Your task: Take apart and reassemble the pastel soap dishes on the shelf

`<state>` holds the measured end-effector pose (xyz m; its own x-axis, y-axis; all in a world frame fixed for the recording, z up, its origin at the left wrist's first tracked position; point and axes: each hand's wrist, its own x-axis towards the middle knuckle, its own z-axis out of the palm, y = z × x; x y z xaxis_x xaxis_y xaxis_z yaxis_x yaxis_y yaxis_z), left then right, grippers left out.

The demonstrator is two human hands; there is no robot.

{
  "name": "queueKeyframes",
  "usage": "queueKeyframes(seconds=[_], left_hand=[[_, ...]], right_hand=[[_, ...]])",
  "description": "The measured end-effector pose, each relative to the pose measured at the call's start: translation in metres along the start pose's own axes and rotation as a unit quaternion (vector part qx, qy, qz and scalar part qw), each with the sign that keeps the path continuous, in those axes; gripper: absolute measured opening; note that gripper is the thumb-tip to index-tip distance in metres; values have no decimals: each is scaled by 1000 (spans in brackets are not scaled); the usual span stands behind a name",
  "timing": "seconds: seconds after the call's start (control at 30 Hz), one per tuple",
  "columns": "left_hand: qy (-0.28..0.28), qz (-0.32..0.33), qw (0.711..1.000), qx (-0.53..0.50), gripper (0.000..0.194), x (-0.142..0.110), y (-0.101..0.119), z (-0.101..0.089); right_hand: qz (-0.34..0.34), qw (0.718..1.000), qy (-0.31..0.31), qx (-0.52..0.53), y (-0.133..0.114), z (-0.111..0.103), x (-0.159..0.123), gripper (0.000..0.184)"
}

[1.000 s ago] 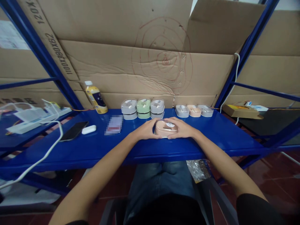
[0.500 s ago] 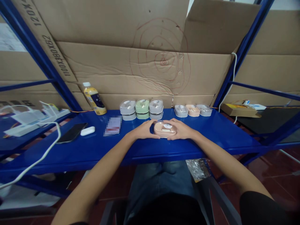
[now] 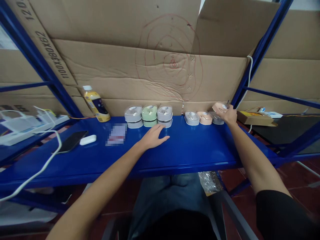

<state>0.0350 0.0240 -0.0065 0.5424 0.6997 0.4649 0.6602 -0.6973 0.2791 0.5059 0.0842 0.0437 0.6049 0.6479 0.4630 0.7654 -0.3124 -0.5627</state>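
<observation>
My right hand (image 3: 228,115) is shut on a peach oval plastic box (image 3: 219,107), lifting it over the right end of a low row of boxes. That row holds a grey box (image 3: 191,118), a peach box (image 3: 205,118) and a partly hidden grey box (image 3: 218,120). My left hand (image 3: 153,138) lies open on the blue metal shelf (image 3: 190,150), holding nothing. Its fingertips point towards several two-layer stacks: a grey stack (image 3: 133,116), a green stack (image 3: 149,115) and another grey stack (image 3: 165,116).
A yellow-labelled bottle (image 3: 96,108), a blurred card (image 3: 116,134), a black phone (image 3: 71,141) and a white earbud case (image 3: 88,140) stand on the shelf. A power strip (image 3: 22,128) and a white cable (image 3: 50,160) lie left. Cardboard (image 3: 120,73) backs the shelf; a blue upright (image 3: 260,56) rises right.
Both hands held the peach box at the shelf's middle; my right hand has carried it right and up over the low row. My left hand has let go and moved left.
</observation>
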Motion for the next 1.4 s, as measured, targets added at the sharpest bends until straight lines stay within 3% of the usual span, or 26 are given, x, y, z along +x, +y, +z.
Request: queueKeyframes(seconds=[0.17, 0.3, 0.47, 0.57, 0.73, 0.9, 1.2, 1.33, 1.4], left_hand=[[-28, 8, 998, 54, 67, 4, -1, 9], [-53, 7, 997, 62, 74, 7, 0, 12], [-71, -3, 996, 50, 78, 8, -3, 14], [-86, -10, 995, 43, 83, 8, -4, 16], [-106, -25, 994, 34, 87, 9, -5, 18], [-137, -41, 989, 32, 90, 10, -3, 16], [-177, -59, 981, 47, 92, 14, 3, 12], [-189, -66, 978, 54, 92, 16, 5, 12], [-190, -68, 978, 52, 92, 16, 6, 12]], right_hand=[[-26, 997, -34, -70, 2, 18, 8, 98], [-22, 999, -19, -19, 6, 23, 8, 109], [49, 989, 18, 140, 28, 28, 20, 78], [89, 967, -12, 237, 43, 37, 29, 63], [68, 946, -42, 313, 51, 53, 35, 53], [48, 943, -70, 321, 36, 63, 27, 56], [-33, 959, -99, 263, -8, 74, -9, 89], [-3, 964, -108, 243, -21, 65, -19, 92], [11, 975, -57, 215, -31, 53, -28, 92]])
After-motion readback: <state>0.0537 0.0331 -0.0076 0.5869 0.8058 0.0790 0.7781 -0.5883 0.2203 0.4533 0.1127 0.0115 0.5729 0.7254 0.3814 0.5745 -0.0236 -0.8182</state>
